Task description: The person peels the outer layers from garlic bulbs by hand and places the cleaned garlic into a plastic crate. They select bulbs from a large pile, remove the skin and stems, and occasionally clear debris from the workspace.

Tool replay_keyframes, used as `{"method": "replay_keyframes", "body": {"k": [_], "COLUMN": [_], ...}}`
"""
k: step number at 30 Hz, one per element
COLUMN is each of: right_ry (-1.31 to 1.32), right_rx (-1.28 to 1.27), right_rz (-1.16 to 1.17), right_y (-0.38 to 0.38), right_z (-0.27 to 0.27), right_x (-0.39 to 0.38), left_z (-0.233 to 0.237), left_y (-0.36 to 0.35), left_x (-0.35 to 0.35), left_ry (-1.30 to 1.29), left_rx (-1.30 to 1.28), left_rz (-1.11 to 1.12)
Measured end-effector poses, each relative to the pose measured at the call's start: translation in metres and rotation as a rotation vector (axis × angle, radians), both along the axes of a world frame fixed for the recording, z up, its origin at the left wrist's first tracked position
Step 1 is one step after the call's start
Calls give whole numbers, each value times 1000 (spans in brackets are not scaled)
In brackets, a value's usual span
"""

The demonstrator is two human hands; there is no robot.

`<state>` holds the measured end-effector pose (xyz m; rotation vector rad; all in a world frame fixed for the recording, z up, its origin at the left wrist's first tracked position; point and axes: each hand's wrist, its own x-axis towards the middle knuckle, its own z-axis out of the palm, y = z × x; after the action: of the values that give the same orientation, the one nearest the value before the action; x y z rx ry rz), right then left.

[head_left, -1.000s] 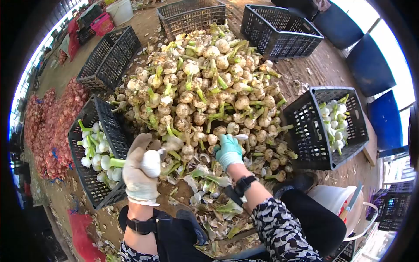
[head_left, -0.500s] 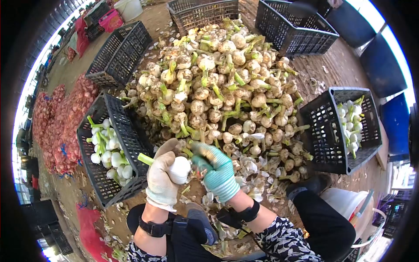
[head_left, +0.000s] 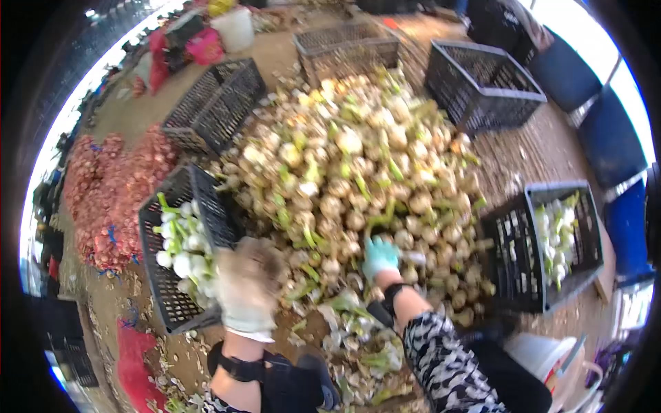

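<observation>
A large heap of garlic bulbs (head_left: 330, 186) with short green stems fills the middle. My left hand (head_left: 249, 286), in a pale glove, is smeared by motion beside the left crate (head_left: 162, 289), and its fingers cannot be made out. That crate holds peeled white bulbs (head_left: 184, 241) with green stems. My right hand (head_left: 381, 257), in a green-and-white glove, reaches onto the heap's near side, over bulbs and a green stem. Its fingertips are blurred, so its grip is unclear. Loose skins (head_left: 358, 337) lie in front of the heap.
The right crate (head_left: 513, 255) also holds white bulbs. More black crates stand behind the heap, at back left (head_left: 213, 103), back centre (head_left: 344, 51) and back right (head_left: 482, 86). Red net sacks (head_left: 120, 199) lie at left. A white bucket (head_left: 537, 351) is near my right leg.
My right hand has moved away from my left, forward and right onto the heap. My left hand has shifted slightly down; the white bulb it held no longer shows. The camera view has shifted.
</observation>
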<state>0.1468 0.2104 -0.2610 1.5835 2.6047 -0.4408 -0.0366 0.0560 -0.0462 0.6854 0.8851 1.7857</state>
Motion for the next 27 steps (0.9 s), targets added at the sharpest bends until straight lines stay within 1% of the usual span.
{"method": "replay_keyframes", "body": {"k": [1, 2, 3, 4, 5, 6, 7, 8, 9, 10, 11, 13, 14, 15, 16, 17, 18, 19, 20, 21, 23, 24, 26, 27], "right_ry": [-21, -56, -44, -133, -129, -101, -96, -88, 19, 19, -22, 426, 742, 1058, 1430, 1366, 1310, 1248, 1037, 841, 673, 678, 780, 978], "right_rx": [-2, -52, -33, -10, -139, -90, -55, -96, -113, -325, -477, -656, -603, -549, -770, -742, -587, -430, -231, 237, 382, 381, 402, 310], "right_rz": [-64, -159, -215, -184, -233, -255, -240, -206, -194, -261, -267, -431, -420, -398, -489, -352, -222, -100, 50, 275, 329, 332, 390, 172], "right_y": [-5, -6, -9, -15, -19, -22, -26, -31, -35, -39, -41, -44, -46, -46, -56, -72, -82, -89, -87, -86, -91, -88, -81, -86], "right_z": [7, 3, -16, -10, 7, -1, 2, 6, -25, -10, 6, 6, -7, -15, 36, 115, 143, 158, 164, 183, 204, 213, 227, 215], "right_x": [-3, -10, -11, -12, -11, -8, -2, 8, 23, 32, 44, 62, 69, 68, 60, 51, 47, 45, 46, 44, 43, 40, 34, 36], "left_z": [-14, -17, -3, -6, -8, -7, -6, -8, -11, -11, -5, 3, -5, -31, -9, 13, -12, -45, -53, -28, -44, -43, -39, -9], "left_y": [6, 6, 10, 10, 12, 12, 11, 11, 10, 10, 11, 14, 11, 12, 11, 12, 19, 23, 20, 17, 19, 18, 14, 9], "left_x": [-1, 4, 14, 22, 27, 30, 32, 33, 34, 37, 40, 46, 50, 50, 56, 63, 63, 66, 74, 75, 69, 69, 70, 71], "left_ry": [-304, 428, -313, -290, -289, -216, -144, -90, -37, -71, -59, 123, 242, 486, 491, 497, 546, 594, 365, 318, 303, 306, 226, 233], "left_rx": [-64, -253, -388, -391, -429, -450, -473, -492, -513, -519, -574, -716, -603, -571, -619, -668, -565, -462, -465, -526, -601, -602, -490, -356], "left_rz": [16, 82, -42, -24, -24, -30, -34, -43, -50, -72, -90, -187, -181, -215, -282, -352, -430, -510, -492, -477, -529, -524, -381, -315]}}
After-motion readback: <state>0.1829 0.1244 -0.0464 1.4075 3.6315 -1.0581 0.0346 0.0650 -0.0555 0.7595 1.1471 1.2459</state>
